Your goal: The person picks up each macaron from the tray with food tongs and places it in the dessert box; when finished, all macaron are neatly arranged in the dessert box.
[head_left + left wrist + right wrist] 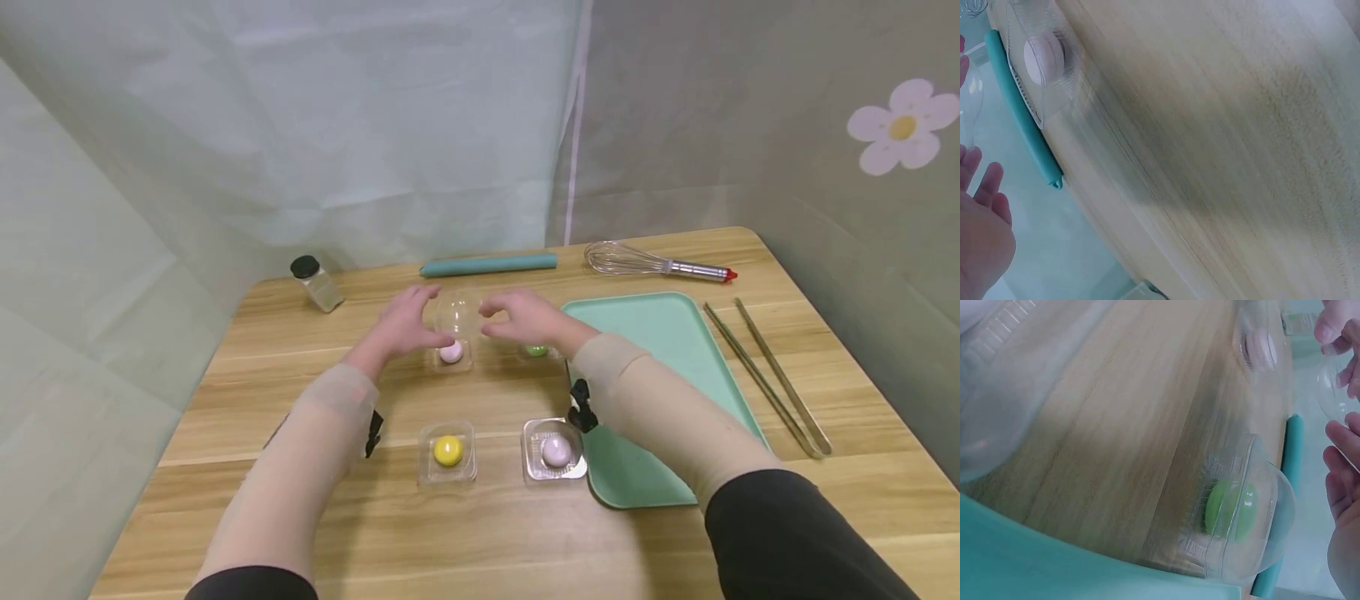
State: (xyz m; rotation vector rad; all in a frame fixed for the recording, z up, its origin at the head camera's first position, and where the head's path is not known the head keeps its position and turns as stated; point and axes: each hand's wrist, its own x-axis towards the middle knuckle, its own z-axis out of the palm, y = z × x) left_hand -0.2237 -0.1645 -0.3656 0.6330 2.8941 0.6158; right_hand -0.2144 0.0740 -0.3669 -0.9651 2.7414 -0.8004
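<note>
Holding a clear domed plastic lid (456, 314) between them, the left hand (405, 325) and right hand (525, 321) each pinch one side, fingers curled on its rim. The lid hovers just above the open clear tray with a pink round sweet (452, 352), left of the mint green plastic tray (667, 333) on the wooden tabletop (300, 350). A closed green sweet box (1235, 512) sits just beside that tray.

Curtained tabletop baking setup — whisk (652, 263), tongs (772, 379), tray (660, 333).

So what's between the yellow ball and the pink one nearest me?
Only bare table, per the head view: the yellow ball and pink ball sit apart.
</note>
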